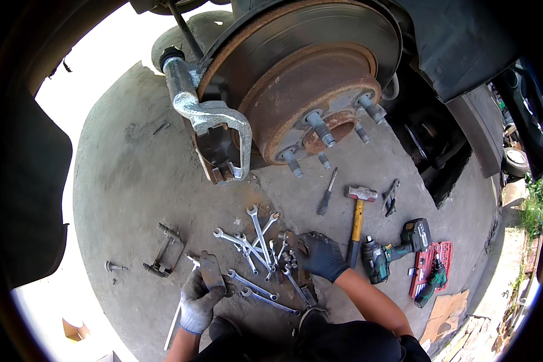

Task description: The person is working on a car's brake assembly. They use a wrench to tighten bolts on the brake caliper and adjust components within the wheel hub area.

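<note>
My left hand (198, 303), in a grey and dark work glove, grips a worn brake pad (212, 271) between thumb and fingers. A long silver bar (172, 327) passes behind that hand; whether it is also held, I cannot tell. My right hand (321, 256), in a black glove, has its fingers closed on a rusty-brown part (292, 239), mostly covered. Between the hands lies a loose pile of combination wrenches (259, 232) with several sockets (288, 259). Ahead, a rusty brake disc (308, 72) with wheel studs carries a silver caliper bracket (214, 114) at its left.
A screwdriver (326, 199), a hammer (357, 223) and pliers (391, 198) lie right of centre. Beyond my right arm are a cordless impact wrench (380, 259), another green power tool (433, 283) and a red tool case (446, 253). A metal bracket (165, 250) and bolt (114, 266) lie at left.
</note>
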`<state>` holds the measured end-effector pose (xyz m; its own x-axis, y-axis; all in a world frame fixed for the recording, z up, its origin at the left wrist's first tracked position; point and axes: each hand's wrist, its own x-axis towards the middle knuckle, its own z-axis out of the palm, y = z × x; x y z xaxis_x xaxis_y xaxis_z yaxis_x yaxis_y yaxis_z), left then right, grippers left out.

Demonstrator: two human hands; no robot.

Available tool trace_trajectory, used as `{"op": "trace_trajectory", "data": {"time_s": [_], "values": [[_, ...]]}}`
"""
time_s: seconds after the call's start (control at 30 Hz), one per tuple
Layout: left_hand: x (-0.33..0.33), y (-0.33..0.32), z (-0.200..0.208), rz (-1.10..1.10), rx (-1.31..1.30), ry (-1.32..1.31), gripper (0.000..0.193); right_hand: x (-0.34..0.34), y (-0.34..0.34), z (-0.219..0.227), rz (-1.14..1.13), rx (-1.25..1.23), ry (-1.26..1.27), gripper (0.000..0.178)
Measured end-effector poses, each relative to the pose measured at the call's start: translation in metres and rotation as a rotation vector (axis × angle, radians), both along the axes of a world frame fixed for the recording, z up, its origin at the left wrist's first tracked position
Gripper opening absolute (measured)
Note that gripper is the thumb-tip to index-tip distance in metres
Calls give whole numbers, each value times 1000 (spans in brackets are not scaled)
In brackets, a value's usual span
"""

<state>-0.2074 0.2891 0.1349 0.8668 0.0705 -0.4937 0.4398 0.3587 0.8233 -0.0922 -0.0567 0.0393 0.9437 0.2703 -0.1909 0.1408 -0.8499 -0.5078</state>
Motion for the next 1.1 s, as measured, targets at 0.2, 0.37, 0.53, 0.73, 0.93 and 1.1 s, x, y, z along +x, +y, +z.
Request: {"op": "trace_trajectory", "data": {"time_s": [0.2,0.37,0.53,0.73,0.93,1.1], "values": [[19,-25,5,-86,36,-34,39,-69,4,-12,-46,-311,196,46],[34,-31,14,-99,-63,-37,46,-86,22,-35,-125,-357,114,46],[32,-14,9,-163,-85,-83,50,-79,23,-37,-187,-305,132,45],[28,-3,8,-136,-43,-69,49,-74,10,-8,-193,-96,183,40],[32,10,-51,-74,72,-33,29,-58,34,59,32,70,-342,24],[44,29,-102,-10,219,112,20,-47,43,93,278,-38,-701,54]]}}
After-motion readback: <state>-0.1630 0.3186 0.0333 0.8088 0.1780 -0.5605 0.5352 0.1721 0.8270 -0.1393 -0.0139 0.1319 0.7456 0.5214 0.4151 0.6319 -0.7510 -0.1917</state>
